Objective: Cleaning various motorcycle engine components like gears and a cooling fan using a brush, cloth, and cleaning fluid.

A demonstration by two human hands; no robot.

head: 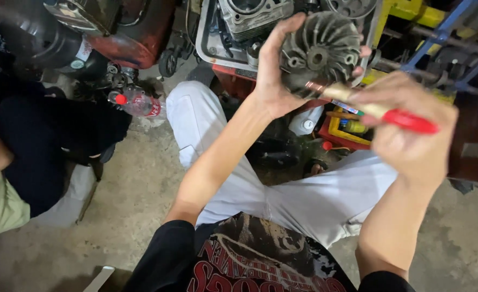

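One finned metal wheel [320, 51], grasped by the left hand [274, 70], is raised above one plastic bottle [139, 104]. The blurred right hand [412, 130] clenches one red-handled brush [382, 112], its bristles apparently touching the wheel's lower edge.

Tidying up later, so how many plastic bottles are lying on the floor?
1: a clear plastic bottle with a red cap, on the floor upper left beside the engine parts. Others may be hidden.

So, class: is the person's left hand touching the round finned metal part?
Touching. The head view shows the left hand wrapped around the finned metal part, thumb and fingers gripping its rim.
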